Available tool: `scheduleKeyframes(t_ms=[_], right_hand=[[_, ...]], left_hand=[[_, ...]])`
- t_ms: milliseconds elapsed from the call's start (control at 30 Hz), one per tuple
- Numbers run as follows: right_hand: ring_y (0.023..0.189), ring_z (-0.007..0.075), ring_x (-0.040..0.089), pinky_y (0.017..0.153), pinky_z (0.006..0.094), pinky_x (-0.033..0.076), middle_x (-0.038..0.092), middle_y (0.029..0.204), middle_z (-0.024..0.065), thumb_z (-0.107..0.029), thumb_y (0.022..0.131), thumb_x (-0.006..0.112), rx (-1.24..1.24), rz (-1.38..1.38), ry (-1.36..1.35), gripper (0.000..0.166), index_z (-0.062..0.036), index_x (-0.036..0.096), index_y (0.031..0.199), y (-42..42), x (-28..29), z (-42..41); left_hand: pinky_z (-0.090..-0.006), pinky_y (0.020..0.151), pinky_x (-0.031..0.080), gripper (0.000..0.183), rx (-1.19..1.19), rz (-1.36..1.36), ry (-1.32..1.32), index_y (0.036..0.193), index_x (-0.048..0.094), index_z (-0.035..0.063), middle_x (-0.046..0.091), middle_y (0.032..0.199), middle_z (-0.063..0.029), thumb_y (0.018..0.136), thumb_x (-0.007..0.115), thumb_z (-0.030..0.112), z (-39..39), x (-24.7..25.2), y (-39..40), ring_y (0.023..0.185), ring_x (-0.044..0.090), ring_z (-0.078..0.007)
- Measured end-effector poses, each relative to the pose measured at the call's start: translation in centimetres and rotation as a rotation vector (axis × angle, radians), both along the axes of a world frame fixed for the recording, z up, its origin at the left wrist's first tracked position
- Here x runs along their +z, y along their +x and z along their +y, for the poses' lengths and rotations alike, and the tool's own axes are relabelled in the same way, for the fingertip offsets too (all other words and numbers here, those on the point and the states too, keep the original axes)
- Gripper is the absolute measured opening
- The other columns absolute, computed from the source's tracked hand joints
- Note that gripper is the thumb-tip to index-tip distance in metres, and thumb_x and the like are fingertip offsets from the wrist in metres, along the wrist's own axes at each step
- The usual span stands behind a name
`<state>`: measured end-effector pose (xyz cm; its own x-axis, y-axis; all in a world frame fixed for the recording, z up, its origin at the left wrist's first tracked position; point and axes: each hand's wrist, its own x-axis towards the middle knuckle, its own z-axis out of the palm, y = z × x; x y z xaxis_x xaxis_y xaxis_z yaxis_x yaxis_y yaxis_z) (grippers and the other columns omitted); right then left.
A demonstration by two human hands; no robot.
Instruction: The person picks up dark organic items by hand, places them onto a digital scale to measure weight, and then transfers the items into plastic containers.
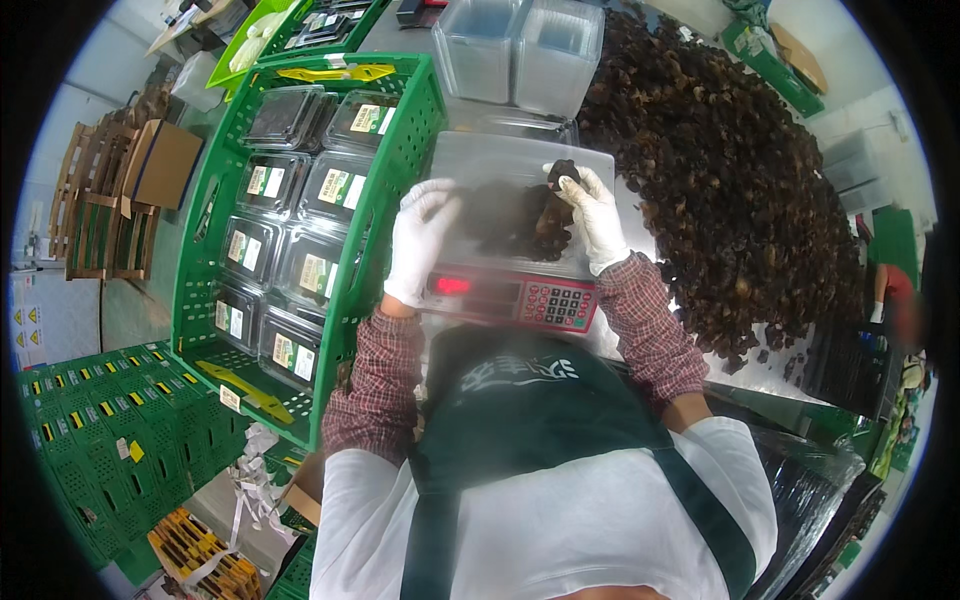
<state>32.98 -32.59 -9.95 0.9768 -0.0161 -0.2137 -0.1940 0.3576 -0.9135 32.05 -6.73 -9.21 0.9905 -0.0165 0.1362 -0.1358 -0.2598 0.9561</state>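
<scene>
My right hand (589,210), in a white glove, pinches a dark brown piece of wood ear fungus (563,174) between thumb and fingers. It is above the right part of the clear tray of an electronic scale (465,296). More dark fungus pieces (551,236) lie below it on the scale; a blurred patch hides some of them. My left hand (424,236), gloved too, is at the scale's left edge with its fingers curved; nothing shows in it. The scale has a lit red display and a keypad on the side near me.
A large heap of dark fungus (720,172) covers the table on the right. Left of the scale, a green plastic crate (382,217) holds several labelled clear clamshell boxes (289,352). Nested clear plastic containers (559,60) stand beyond the scale. Another person's arm (889,289) shows far right.
</scene>
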Motion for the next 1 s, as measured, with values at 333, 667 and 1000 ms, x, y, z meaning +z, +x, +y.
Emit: scheduleKeyframes(t_ms=[333,667,1000], right_hand=[[0.12,0.0253,0.055,0.106,0.035,0.041,0.063,0.124,0.0095,-0.007,0.082,0.071,0.036,-0.572,-0.884,0.03,-0.0045,0.069,0.112,-0.2,1.4,-0.1],[0.142,0.0307,0.034,0.115,0.05,0.029,0.049,0.144,0.0074,-0.026,0.072,0.078,0.509,-0.98,-1.32,0.025,-0.0173,0.076,0.095,-1.0,1.5,2.6],[0.147,0.0351,0.025,0.12,0.0529,0.022,0.042,0.15,0.0114,-0.021,0.064,0.078,0.663,-0.992,-1.552,0.02,-0.0168,0.076,0.084,0.3,1.7,5.0]], left_hand=[[-0.0395,0.099,0.043,0.012,-0.082,-0.192,0.17,0.084,0.069,0.0,0.065,0.12,-0.0124,0.079,0.068,0.01,-1.6,-0.5,0.5,0.114,0.056,-0.0344],[-0.0417,0.109,0.037,0.049,-0.124,-0.315,0.5,0.129,0.061,0.0087,0.054,0.134,-0.0123,0.081,0.066,0.002,-2.4,-3.0,1.1,0.128,0.047,-0.0331],[-0.037,0.114,0.033,0.039,-0.212,-0.183,0.245,0.131,0.057,-0.0031,0.044,0.146,-0.0171,0.092,0.055,-0.002,-1.8,-5.3,1.7,0.136,0.043,-0.0305]])
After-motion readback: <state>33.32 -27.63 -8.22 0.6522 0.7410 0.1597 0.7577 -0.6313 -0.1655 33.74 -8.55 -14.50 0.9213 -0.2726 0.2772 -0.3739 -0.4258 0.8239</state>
